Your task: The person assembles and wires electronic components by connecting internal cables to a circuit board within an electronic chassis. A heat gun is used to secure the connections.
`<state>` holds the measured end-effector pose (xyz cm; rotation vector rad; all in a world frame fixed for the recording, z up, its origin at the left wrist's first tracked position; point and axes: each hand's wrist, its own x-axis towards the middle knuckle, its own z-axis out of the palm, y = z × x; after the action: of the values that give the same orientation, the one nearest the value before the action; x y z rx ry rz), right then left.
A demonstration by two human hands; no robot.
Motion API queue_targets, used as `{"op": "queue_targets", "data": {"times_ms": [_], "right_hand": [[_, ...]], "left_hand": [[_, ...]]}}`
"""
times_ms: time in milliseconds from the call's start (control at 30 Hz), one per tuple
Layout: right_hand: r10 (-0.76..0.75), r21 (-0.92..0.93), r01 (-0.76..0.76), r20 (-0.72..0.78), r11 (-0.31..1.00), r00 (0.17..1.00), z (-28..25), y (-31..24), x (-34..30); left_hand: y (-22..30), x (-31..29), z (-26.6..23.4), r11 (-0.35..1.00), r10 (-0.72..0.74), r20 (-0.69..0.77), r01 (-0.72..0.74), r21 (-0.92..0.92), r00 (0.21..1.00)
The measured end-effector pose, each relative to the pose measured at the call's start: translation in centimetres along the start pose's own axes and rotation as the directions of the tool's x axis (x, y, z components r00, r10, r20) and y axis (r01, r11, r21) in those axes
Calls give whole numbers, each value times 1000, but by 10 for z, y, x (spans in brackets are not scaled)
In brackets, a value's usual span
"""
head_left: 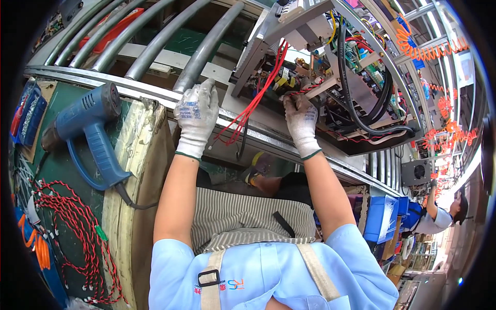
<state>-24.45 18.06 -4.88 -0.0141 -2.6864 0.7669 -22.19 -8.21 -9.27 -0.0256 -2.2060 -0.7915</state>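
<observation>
My left hand [197, 111], in a white knit glove with a grey-coated palm, lies against the metal rail of the roller conveyor. Its fingers are loosely stretched and hold nothing I can see. My right hand [301, 118], gloved the same way, reaches to the near edge of an open metal chassis [372, 144] full of electronics. The fingers close around a thin red-and-black twisted wire [321, 86]; the fingertips are partly hidden among the parts. Between my hands, a bundle of loose red wires [266, 88] hangs out of the chassis. Thick black cables [343, 77] loop at its right.
A blue heat gun [98, 134] rests on the green bench at left, above a heap of red-and-black twisted wires [77, 232]. Conveyor rollers [209, 46] run behind my left hand. Blue bins [381, 219] and another person [436, 219] are at right. Orange coiled hoses [429, 49] hang beyond.
</observation>
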Motion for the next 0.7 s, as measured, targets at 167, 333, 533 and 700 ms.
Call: {"op": "queue_targets", "data": {"times_ms": [167,333,533,700], "right_hand": [[132,-40,-129,97,991,986,-12,-36,-7],[95,-63,-92,41,994,995,-15,-29,-10],[-125,-299,119,2,947,992,-11,-16,-11],[-588,-567,591,218,573,779,-17,31,-5]], "left_hand": [[-3,-2,-3,1000,0,3,0,11,1000],[6,0,-4,1000,-6,5,6,-3,1000],[14,-2,-7,997,-70,34,70,21,997],[21,0,-13,994,-67,65,61,92,996]]}}
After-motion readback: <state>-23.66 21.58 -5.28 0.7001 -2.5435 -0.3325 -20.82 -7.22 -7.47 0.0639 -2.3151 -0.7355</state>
